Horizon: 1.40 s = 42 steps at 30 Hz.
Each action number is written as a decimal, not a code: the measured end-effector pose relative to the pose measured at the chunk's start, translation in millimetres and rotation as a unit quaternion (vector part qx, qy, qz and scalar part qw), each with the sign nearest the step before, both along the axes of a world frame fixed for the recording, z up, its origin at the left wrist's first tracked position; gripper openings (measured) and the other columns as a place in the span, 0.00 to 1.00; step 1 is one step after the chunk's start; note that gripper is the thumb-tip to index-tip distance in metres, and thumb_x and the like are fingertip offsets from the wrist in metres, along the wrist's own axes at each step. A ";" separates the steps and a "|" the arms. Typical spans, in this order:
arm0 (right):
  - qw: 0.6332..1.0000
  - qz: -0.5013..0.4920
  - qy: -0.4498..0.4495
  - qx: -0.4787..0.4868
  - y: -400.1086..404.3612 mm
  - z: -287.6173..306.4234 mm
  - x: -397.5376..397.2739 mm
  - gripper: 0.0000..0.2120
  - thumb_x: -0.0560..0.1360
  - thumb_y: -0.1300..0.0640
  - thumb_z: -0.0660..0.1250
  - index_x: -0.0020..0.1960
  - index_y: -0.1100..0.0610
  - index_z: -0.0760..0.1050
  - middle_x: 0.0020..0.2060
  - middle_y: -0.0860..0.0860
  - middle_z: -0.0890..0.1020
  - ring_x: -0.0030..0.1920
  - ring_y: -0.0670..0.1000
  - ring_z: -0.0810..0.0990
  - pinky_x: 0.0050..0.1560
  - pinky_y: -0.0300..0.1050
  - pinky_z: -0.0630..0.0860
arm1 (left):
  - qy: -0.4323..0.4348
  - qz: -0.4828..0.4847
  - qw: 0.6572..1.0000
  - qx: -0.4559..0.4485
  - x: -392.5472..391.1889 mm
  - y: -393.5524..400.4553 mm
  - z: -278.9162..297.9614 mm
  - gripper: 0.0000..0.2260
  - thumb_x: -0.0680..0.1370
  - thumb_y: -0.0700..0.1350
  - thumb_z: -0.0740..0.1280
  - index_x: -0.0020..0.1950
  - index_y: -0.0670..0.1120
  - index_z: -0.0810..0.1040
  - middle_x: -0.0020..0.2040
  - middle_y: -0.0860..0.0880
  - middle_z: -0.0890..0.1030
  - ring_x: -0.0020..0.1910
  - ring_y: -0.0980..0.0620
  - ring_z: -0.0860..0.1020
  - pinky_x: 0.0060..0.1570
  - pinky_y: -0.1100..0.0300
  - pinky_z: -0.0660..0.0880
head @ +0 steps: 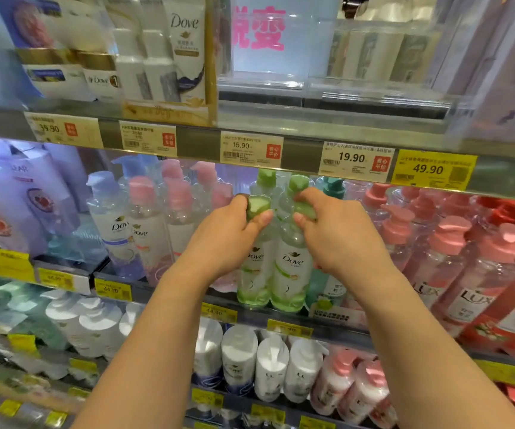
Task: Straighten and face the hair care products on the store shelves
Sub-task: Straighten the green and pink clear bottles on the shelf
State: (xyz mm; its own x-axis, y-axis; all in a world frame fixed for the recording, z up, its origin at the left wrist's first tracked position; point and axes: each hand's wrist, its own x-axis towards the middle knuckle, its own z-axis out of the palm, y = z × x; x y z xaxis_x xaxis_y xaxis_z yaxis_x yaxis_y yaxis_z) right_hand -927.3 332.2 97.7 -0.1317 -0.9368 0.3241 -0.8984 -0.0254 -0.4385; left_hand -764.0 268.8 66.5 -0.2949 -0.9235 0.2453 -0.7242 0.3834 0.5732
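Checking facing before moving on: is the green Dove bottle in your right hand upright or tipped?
Upright: the green Dove bottle stands on the shelf edge, label forward.

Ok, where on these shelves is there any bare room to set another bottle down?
The clearest gap is on the middle shelf, between the big Clear bottles and the blue-capped Dove bottle. Everywhere else is crowded: the green Dove bottles both hands grip stand tight together, and the Lux bottles are packed.
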 end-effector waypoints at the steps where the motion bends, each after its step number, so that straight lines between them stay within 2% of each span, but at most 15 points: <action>1: 1.000 0.000 0.001 0.002 0.3 1.0 -0.6 0.16 0.81 0.51 0.62 0.68 0.47 0.72 0.42 0.57 0.85 0.38 0.59 0.83 0.45 0.53 0.82 | 0.001 -0.002 1.000 -0.003 0.6 0.6 0.0 0.17 0.80 0.62 0.57 0.51 0.48 0.69 0.39 0.48 0.78 0.34 0.46 0.78 0.41 0.46 0.78; 6: 1.000 -0.008 -0.001 0.020 -0.7 7.1 -0.5 0.16 0.81 0.50 0.62 0.69 0.45 0.72 0.46 0.56 0.85 0.35 0.54 0.81 0.47 0.49 0.82 | 0.011 -0.016 1.000 -0.014 4.3 -0.4 1.4 0.19 0.79 0.64 0.58 0.51 0.49 0.71 0.36 0.49 0.81 0.31 0.50 0.79 0.37 0.46 0.79; 12: 0.996 -0.039 -0.062 0.052 2.3 8.9 6.5 0.17 0.82 0.52 0.62 0.71 0.44 0.71 0.47 0.52 0.83 0.23 0.45 0.80 0.23 0.34 0.73 | -0.060 -0.041 0.996 -0.053 12.3 -4.2 2.8 0.20 0.79 0.65 0.55 0.53 0.49 0.73 0.34 0.51 0.80 0.36 0.49 0.81 0.38 0.51 0.77; 14: 0.991 -0.045 -0.106 0.066 8.3 8.4 8.7 0.19 0.82 0.52 0.62 0.72 0.43 0.71 0.45 0.51 0.84 0.25 0.44 0.82 0.25 0.36 0.78 | -0.064 -0.067 0.994 -0.060 19.9 -3.5 3.0 0.20 0.80 0.64 0.55 0.58 0.50 0.73 0.38 0.50 0.82 0.37 0.48 0.82 0.41 0.49 0.78; 16: 0.992 -0.078 -0.074 0.060 14.6 8.3 15.2 0.21 0.81 0.50 0.64 0.73 0.42 0.70 0.56 0.51 0.84 0.36 0.45 0.86 0.40 0.41 0.83 | -0.033 -0.087 0.993 -0.071 32.4 -2.2 5.9 0.21 0.80 0.62 0.57 0.66 0.52 0.74 0.51 0.51 0.85 0.41 0.48 0.84 0.47 0.49 0.79; 17: 0.993 -0.103 -0.045 0.027 16.9 7.6 20.6 0.21 0.80 0.50 0.66 0.73 0.42 0.70 0.62 0.49 0.82 0.46 0.47 0.86 0.51 0.43 0.81 | -0.002 -0.092 0.993 -0.079 39.9 -1.2 8.7 0.20 0.80 0.60 0.60 0.68 0.53 0.75 0.57 0.53 0.84 0.42 0.48 0.84 0.51 0.50 0.78; 19: 0.986 -0.122 -0.040 -0.106 20.8 6.9 39.2 0.19 0.78 0.52 0.68 0.69 0.46 0.75 0.63 0.46 0.82 0.59 0.47 0.81 0.61 0.44 0.75 | 0.066 -0.085 0.988 -0.111 57.7 -2.7 14.0 0.15 0.79 0.56 0.65 0.63 0.53 0.80 0.57 0.55 0.84 0.41 0.52 0.84 0.51 0.53 0.79; 22: 0.959 -0.072 -0.065 -0.266 15.3 9.1 73.0 0.11 0.76 0.57 0.71 0.57 0.53 0.84 0.52 0.47 0.87 0.46 0.43 0.81 0.51 0.36 0.78 | 0.120 -0.038 0.980 -0.155 84.0 -14.5 19.5 0.06 0.78 0.52 0.69 0.49 0.52 0.84 0.43 0.56 0.84 0.37 0.55 0.81 0.43 0.53 0.79; 24: 0.977 -0.049 -0.057 -0.198 4.3 13.4 90.0 0.11 0.78 0.54 0.69 0.59 0.53 0.83 0.56 0.48 0.86 0.47 0.45 0.82 0.55 0.41 0.77 | 0.118 -0.016 0.975 -0.186 95.4 -23.6 19.6 0.04 0.76 0.50 0.70 0.45 0.51 0.82 0.41 0.56 0.82 0.40 0.54 0.80 0.44 0.51 0.78; 27: 0.997 -0.063 0.035 -0.036 -16.3 21.9 109.0 0.18 0.80 0.48 0.64 0.69 0.51 0.76 0.66 0.48 0.80 0.63 0.51 0.79 0.65 0.48 0.73 | 0.081 0.002 0.968 -0.236 108.3 -31.7 15.1 0.06 0.75 0.49 0.71 0.50 0.49 0.82 0.48 0.52 0.81 0.46 0.51 0.78 0.45 0.55 0.75; 28: 0.996 -0.067 0.058 -0.009 -22.0 24.3 114.4 0.19 0.81 0.48 0.63 0.69 0.52 0.75 0.66 0.50 0.80 0.61 0.53 0.81 0.64 0.48 0.74 | 0.067 0.003 0.968 -0.243 112.2 -34.9 12.3 0.08 0.75 0.49 0.72 0.53 0.48 0.82 0.51 0.50 0.80 0.49 0.50 0.78 0.45 0.55 0.74; 30: 0.995 -0.068 0.062 0.026 -31.3 27.9 122.8 0.18 0.81 0.50 0.63 0.67 0.57 0.76 0.58 0.54 0.84 0.45 0.54 0.86 0.54 0.49 0.80 | 0.038 0.008 0.972 -0.231 118.5 -40.5 7.4 0.14 0.76 0.50 0.71 0.59 0.47 0.81 0.58 0.48 0.79 0.54 0.46 0.79 0.46 0.52 0.75; 33: 0.995 -0.066 -0.004 0.071 -46.7 25.6 130.7 0.17 0.82 0.54 0.61 0.69 0.59 0.71 0.44 0.55 0.83 0.28 0.51 0.85 0.38 0.49 0.84 | 0.006 0.010 0.981 -0.192 121.8 -46.0 4.6 0.19 0.78 0.53 0.67 0.65 0.45 0.78 0.63 0.47 0.77 0.59 0.43 0.77 0.51 0.50 0.75; 39: 0.992 -0.097 -0.062 0.045 -66.5 5.9 141.8 0.16 0.80 0.64 0.60 0.66 0.58 0.72 0.53 0.55 0.82 0.34 0.57 0.85 0.33 0.53 0.84 | -0.018 -0.002 0.989 -0.144 120.3 -47.8 13.0 0.20 0.76 0.61 0.66 0.62 0.51 0.75 0.55 0.47 0.78 0.54 0.44 0.77 0.42 0.53 0.72; 42: 0.991 -0.101 -0.081 0.033 -60.8 9.8 144.6 0.14 0.81 0.61 0.61 0.66 0.58 0.74 0.55 0.57 0.82 0.32 0.59 0.86 0.34 0.54 0.84 | -0.049 -0.001 0.988 -0.143 116.6 -50.2 17.0 0.21 0.75 0.62 0.67 0.60 0.50 0.72 0.54 0.46 0.77 0.51 0.43 0.78 0.38 0.54 0.71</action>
